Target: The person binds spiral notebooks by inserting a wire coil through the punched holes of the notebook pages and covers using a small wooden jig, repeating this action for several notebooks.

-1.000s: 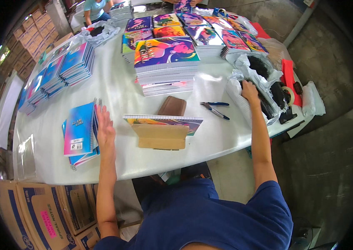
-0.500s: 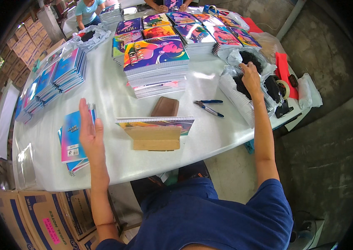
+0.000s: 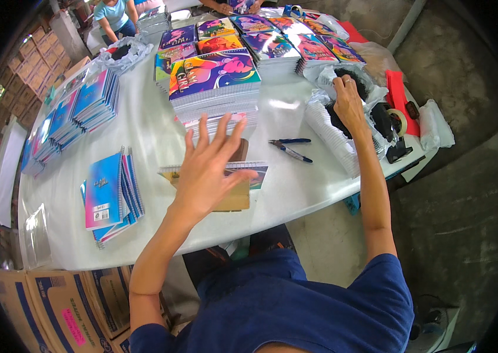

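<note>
My left hand [image 3: 206, 176] is open with its fingers spread, above a notebook [image 3: 258, 175] propped on a small cardboard stand [image 3: 236, 200]; it hides part of both. A brown block [image 3: 239, 151] sits just behind the notebook, partly covered by my fingers. At the right, my right hand [image 3: 350, 106] is over an open plastic bag [image 3: 326, 123] of black wire-like coils [image 3: 359, 82]. Its fingers are pinched together at the bag's black contents, and whatever they hold is too small to make out. Blue-handled pliers [image 3: 291, 149] lie between my two hands.
Blue and pink spiral notebooks [image 3: 105, 191] lie loosely piled at the left, with taller stacks [image 3: 84, 109] behind. A tall stack of colourful notebooks [image 3: 214, 88] stands ahead. A tape dispenser [image 3: 399, 153] sits at the right edge; cartons [image 3: 55, 306] stand below left. Other people work across the table.
My left hand has swung right from beside the blue notebooks to over the propped notebook, fingers spreading. My right hand has stayed at the bag, its fingers shifting slightly.
</note>
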`<state>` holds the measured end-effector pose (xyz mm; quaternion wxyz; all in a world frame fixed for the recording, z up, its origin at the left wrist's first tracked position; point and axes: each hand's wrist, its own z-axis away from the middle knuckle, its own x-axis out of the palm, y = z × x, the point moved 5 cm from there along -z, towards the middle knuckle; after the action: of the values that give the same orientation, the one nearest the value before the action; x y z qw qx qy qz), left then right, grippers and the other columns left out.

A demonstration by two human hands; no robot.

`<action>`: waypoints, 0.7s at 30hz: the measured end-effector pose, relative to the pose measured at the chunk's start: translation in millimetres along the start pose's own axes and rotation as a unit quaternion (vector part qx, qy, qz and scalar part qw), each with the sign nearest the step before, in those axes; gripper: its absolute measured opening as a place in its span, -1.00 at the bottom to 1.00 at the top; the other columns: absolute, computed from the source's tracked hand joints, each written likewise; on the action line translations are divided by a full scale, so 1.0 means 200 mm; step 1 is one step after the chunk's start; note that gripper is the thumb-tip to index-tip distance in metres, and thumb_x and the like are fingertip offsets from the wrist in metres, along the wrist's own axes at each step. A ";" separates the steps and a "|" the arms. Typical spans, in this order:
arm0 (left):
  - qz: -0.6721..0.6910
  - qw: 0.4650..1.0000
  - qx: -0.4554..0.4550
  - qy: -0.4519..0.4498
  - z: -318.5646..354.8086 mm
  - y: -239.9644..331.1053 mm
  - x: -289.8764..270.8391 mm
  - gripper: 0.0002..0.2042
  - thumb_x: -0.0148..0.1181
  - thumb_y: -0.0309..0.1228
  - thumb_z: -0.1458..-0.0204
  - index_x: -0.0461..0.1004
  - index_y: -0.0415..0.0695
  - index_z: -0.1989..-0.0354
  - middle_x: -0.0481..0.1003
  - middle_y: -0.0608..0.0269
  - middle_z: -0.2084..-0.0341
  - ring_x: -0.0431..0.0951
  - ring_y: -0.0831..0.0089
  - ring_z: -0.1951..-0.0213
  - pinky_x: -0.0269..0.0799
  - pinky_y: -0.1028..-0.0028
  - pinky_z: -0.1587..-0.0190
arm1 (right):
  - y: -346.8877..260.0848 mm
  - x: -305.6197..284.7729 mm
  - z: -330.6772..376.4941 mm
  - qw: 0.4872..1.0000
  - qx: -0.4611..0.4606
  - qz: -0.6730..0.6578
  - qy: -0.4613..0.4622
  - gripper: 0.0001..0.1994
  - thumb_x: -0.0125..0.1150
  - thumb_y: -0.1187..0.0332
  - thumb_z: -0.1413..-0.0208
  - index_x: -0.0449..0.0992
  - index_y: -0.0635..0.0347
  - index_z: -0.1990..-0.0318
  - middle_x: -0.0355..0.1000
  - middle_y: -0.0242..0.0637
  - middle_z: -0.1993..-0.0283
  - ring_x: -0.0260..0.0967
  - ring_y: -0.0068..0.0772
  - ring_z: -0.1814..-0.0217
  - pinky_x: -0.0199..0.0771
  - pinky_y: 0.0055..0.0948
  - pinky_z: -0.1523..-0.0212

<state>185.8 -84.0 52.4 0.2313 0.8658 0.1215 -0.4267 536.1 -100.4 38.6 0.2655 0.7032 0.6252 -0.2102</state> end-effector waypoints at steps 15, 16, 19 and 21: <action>-0.034 0.994 0.014 -0.102 0.03 -0.01 0.18 -0.60 0.10 -0.16 -0.11 0.40 0.17 -0.15 0.45 0.38 -0.09 0.45 0.11 -0.10 0.29 0.04 -0.16 | -0.80 -0.25 0.20 0.764 0.154 -0.547 -0.304 -0.91 0.17 0.57 -0.10 0.56 0.30 0.25 0.44 -0.31 0.41 0.33 -0.55 0.41 0.33 -0.49 0.41; -0.032 0.994 0.015 -0.103 0.03 -0.01 0.18 -0.60 0.10 -0.16 -0.11 0.40 0.17 -0.15 0.45 0.38 -0.10 0.45 0.11 -0.10 0.30 0.05 -0.16 | -0.80 -0.24 0.20 0.749 0.145 -0.564 -0.316 -0.91 0.15 0.55 -0.12 0.55 0.31 0.25 0.43 -0.32 0.41 0.33 -0.57 0.40 0.32 -0.49 0.41; -0.030 0.994 0.015 -0.104 0.03 -0.01 0.18 -0.60 0.10 -0.15 -0.11 0.40 0.17 -0.15 0.44 0.39 -0.11 0.46 0.11 -0.10 0.31 0.06 -0.16 | -0.80 -0.24 0.19 0.711 0.141 -0.600 -0.338 -0.89 0.11 0.49 -0.18 0.54 0.32 0.23 0.40 -0.36 0.44 0.29 -0.61 0.42 0.27 -0.52 0.44; -0.029 0.994 0.013 -0.101 0.03 -0.01 0.18 -0.60 0.10 -0.15 -0.10 0.40 0.17 -0.15 0.43 0.39 -0.11 0.46 0.12 -0.09 0.31 0.06 -0.16 | -0.81 -0.23 0.18 0.700 0.162 -0.612 -0.332 -0.85 0.09 0.43 -0.22 0.53 0.32 0.23 0.33 -0.40 0.49 0.21 -0.62 0.48 0.21 -0.57 0.48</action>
<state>202.0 -85.5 19.9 0.2187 0.8174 0.1167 -0.5200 370.5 -146.0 22.6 0.1505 0.0830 0.7452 -0.6443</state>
